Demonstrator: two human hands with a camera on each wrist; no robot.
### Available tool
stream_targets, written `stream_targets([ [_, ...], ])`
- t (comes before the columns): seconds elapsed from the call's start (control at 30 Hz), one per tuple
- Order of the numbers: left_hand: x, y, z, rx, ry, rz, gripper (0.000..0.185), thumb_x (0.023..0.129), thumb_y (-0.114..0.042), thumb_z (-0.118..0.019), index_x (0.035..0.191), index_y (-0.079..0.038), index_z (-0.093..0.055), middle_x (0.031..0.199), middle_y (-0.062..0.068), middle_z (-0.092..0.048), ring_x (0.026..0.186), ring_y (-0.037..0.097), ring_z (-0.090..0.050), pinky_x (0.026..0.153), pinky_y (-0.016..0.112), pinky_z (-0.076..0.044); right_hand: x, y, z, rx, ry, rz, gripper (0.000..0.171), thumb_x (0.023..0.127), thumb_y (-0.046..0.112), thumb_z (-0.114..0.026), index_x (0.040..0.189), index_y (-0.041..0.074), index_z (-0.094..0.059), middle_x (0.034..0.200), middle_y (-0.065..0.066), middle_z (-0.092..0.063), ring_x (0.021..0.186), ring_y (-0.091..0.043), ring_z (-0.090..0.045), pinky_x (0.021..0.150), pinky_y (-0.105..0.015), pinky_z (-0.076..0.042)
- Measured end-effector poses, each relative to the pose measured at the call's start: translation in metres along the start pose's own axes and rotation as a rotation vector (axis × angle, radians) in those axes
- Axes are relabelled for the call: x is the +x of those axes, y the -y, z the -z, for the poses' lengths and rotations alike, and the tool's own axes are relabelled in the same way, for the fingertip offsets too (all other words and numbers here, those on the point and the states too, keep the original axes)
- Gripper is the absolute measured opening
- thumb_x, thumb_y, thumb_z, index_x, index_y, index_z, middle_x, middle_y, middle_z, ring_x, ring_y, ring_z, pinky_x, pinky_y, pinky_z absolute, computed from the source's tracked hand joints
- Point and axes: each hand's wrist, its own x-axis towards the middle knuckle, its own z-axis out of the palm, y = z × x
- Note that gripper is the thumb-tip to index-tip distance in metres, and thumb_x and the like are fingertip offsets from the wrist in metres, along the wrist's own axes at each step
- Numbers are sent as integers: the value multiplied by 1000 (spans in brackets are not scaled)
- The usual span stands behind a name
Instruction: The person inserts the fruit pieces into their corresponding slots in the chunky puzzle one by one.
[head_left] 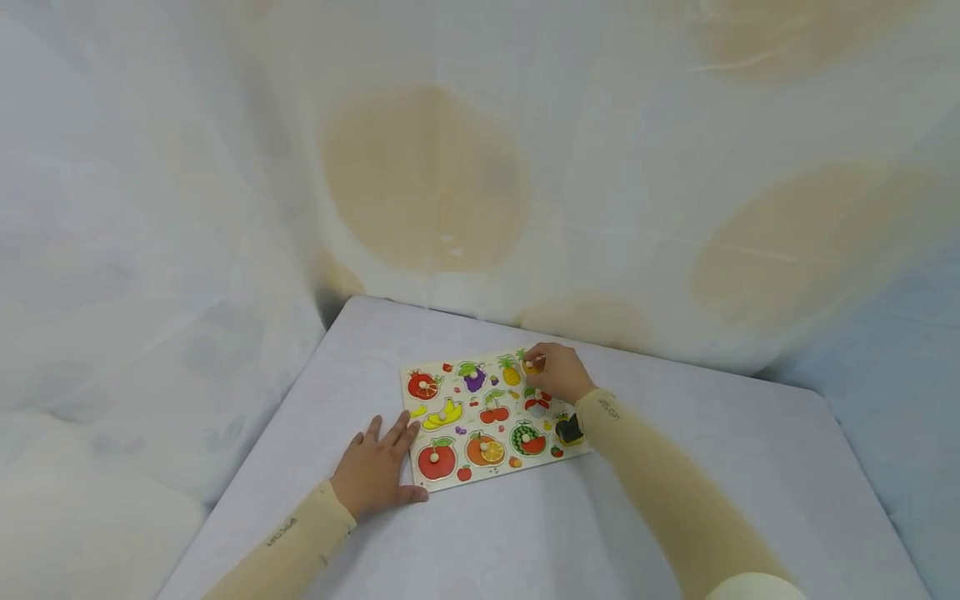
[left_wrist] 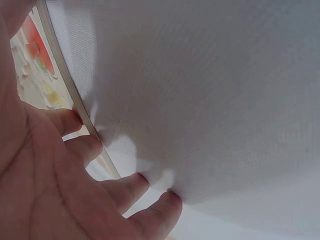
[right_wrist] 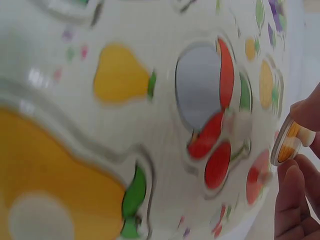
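A wooden knob puzzle board (head_left: 468, 417) printed with fruit lies on the table. My left hand (head_left: 377, 473) rests at its left side with fingers spread. Thumb and fingertips of that hand touch the board's edge (left_wrist: 75, 97) in the left wrist view. Over the board's top right corner, my right hand (head_left: 561, 372) pinches an orange-yellow puzzle piece (right_wrist: 287, 142). This piece stands tilted, showing its pale wooden rim and knob. Close by it are a pineapple (head_left: 512, 372) and a red-and-grey picture (right_wrist: 200, 85).
The board sits on a table covered in pale cloth (head_left: 480, 542). Apple (head_left: 437, 462), orange (head_left: 480, 450), watermelon (head_left: 528, 439) and bananas (head_left: 442, 417) lie in the board. Hanging cloth (head_left: 600, 208) with tan circles closes off the table's back.
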Motion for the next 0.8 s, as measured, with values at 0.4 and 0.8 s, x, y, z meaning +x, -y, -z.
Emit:
stream_targets([
  [0.4, 1, -3, -3, -3, -2, -5, 107, 74, -73, -71, 156, -14, -36, 161, 11, -28, 137, 54, -32, 101, 66, -39, 7, 6, -24, -89, 7, 28, 31, 77, 18, -80, 106, 10, -72, 102, -4, -65, 86, -19, -59, 77, -35, -53],
  [0.8, -2, -6, 0, -3, 1, -5, 106, 74, -72, -72, 155, -13, -37, 161, 11, -30, 137, 55, -33, 101, 66, -39, 4, 7, -28, -104, -4, 24, 29, 81, 22, -80, 106, 9, -74, 111, -7, -67, 98, -24, -63, 89, -42, -53],
])
